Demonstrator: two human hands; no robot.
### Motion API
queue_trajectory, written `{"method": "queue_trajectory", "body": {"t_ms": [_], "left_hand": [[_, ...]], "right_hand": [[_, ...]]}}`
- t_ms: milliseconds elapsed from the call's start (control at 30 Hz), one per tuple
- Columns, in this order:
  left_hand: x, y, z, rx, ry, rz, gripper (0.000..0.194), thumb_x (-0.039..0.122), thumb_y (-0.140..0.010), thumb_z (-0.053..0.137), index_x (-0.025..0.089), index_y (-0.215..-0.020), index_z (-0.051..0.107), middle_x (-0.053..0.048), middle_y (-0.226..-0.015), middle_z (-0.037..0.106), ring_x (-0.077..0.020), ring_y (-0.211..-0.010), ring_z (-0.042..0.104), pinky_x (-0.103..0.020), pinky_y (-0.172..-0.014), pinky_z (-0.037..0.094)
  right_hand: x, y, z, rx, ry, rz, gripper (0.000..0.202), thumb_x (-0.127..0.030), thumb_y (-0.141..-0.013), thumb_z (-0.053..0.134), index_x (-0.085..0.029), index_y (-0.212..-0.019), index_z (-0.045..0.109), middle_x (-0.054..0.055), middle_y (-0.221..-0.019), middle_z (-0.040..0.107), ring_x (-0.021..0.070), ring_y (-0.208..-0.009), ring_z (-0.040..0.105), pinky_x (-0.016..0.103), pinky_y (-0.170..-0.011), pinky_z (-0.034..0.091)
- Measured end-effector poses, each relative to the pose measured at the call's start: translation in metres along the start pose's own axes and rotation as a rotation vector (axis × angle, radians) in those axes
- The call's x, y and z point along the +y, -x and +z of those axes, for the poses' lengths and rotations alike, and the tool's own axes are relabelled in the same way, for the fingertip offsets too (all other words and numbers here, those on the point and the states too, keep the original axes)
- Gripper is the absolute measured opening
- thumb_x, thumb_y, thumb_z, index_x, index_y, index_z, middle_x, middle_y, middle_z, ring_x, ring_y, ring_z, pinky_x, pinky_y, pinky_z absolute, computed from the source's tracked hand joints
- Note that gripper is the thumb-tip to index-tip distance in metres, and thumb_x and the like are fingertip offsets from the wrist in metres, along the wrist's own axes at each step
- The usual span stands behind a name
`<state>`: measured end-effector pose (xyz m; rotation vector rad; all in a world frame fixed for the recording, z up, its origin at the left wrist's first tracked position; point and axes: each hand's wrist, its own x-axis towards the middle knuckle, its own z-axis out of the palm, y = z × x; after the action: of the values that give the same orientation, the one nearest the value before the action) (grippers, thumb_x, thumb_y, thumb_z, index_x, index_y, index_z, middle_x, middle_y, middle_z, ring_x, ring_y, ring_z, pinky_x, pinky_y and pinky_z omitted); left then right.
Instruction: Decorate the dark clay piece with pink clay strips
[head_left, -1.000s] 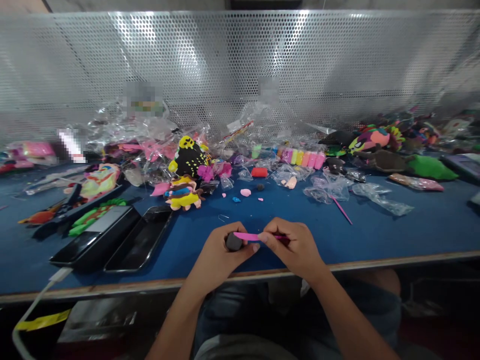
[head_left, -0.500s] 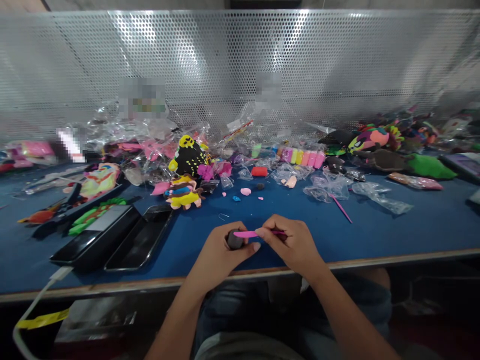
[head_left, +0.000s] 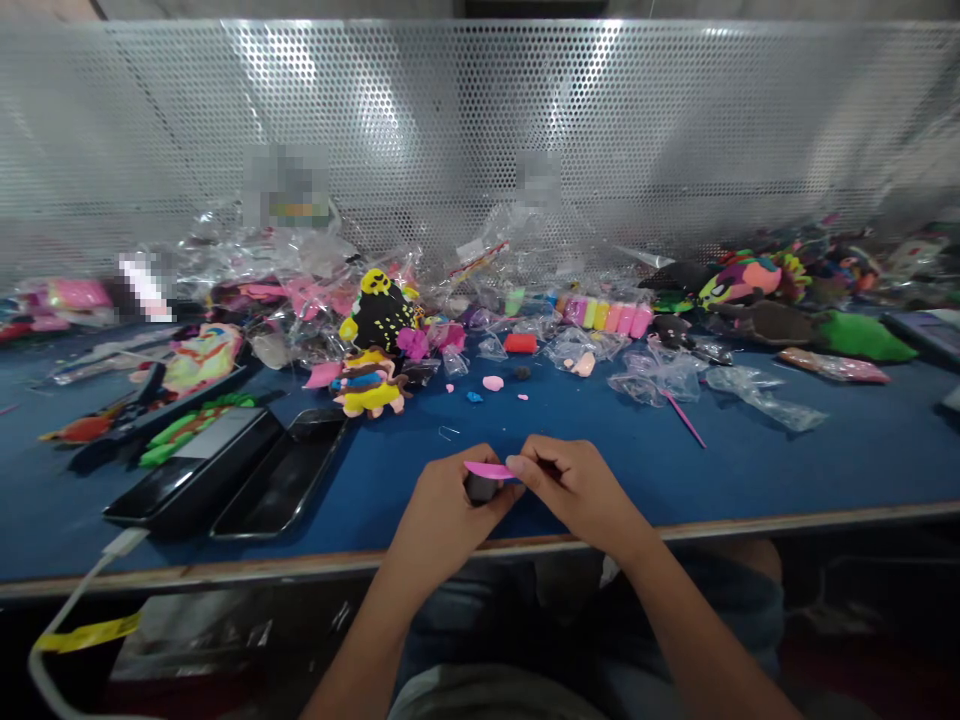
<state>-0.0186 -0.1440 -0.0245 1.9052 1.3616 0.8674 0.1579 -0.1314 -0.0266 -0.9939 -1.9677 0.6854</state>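
Near the front edge of the blue table, my left hand [head_left: 450, 505] is closed around a dark grey lump of modelling clay [head_left: 481, 488]. My right hand [head_left: 566, 485] pinches a pink plastic modelling knife [head_left: 487, 470], its blade pointing left across the top of the lump. Whether the blade touches the clay I cannot tell. Just beyond my hands lie a pink bit of clay [head_left: 493, 383], a small blue bit [head_left: 475, 397] and a dark bit [head_left: 522, 373].
To the left are a black device with a white cable [head_left: 187, 470] and a black phone [head_left: 285, 480]. Clay figures, such as a black and yellow one [head_left: 381, 315], sit among plastic wrappers at the back. A thin pink tool [head_left: 684, 418] lies right; a perforated metal panel [head_left: 450, 120] stands behind.
The dark lump has turned and shifted slightly right in my left hand. The pink knife now lies over its top, and my right hand has moved slightly left.
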Motion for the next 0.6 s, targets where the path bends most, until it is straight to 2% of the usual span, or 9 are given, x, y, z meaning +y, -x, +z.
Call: {"method": "queue_trajectory", "body": {"t_ms": [100,267,500,600], "left_hand": [[0.0002,-0.0006,-0.0015,-0.015,0.04,0.008,0.028,0.037,-0.082,0.062,0.019,-0.067,0.047,0.007,-0.058,0.04,-0.0084,-0.056,0.034,-0.022,-0.053,0.027],[0.002,-0.0015,-0.0031,-0.024,0.085,-0.003,0.03,0.038,-0.082,0.061,0.018,-0.065,0.046,0.006,-0.06,0.042,-0.0089,-0.059,0.035,-0.022,-0.053,0.027],[0.0011,-0.0001,-0.0037,-0.046,0.14,-0.004,0.03,0.037,-0.08,0.064,0.018,-0.066,0.046,0.006,-0.059,0.038,-0.0086,-0.057,0.032,-0.022,-0.053,0.026],[0.0024,0.0002,-0.0078,-0.061,0.187,-0.002,0.029,0.035,-0.078,0.067,0.018,-0.067,0.048,0.006,-0.06,0.039,-0.0083,-0.057,0.032,-0.022,-0.053,0.026]], "right_hand": [[-0.0003,-0.0004,-0.0002,0.028,-0.026,-0.024,0.032,-0.032,-0.095,0.051,-0.018,-0.067,0.047,-0.007,-0.058,0.04,0.0063,-0.054,0.037,0.02,-0.053,0.027],[-0.0013,-0.0036,0.0005,-0.101,0.012,-0.002,0.03,-0.032,-0.095,0.051,-0.018,-0.069,0.047,-0.006,-0.06,0.042,0.0069,-0.055,0.037,0.021,-0.054,0.027],[-0.0004,0.0026,-0.0012,0.046,-0.01,-0.033,0.035,-0.038,-0.095,0.05,-0.019,-0.066,0.045,-0.005,-0.058,0.039,0.0075,-0.052,0.036,0.021,-0.052,0.027],[-0.0012,0.0028,-0.0009,0.041,0.012,-0.051,0.037,-0.04,-0.095,0.049,-0.019,-0.065,0.045,-0.005,-0.057,0.04,0.0079,-0.052,0.037,0.022,-0.052,0.028]]}}
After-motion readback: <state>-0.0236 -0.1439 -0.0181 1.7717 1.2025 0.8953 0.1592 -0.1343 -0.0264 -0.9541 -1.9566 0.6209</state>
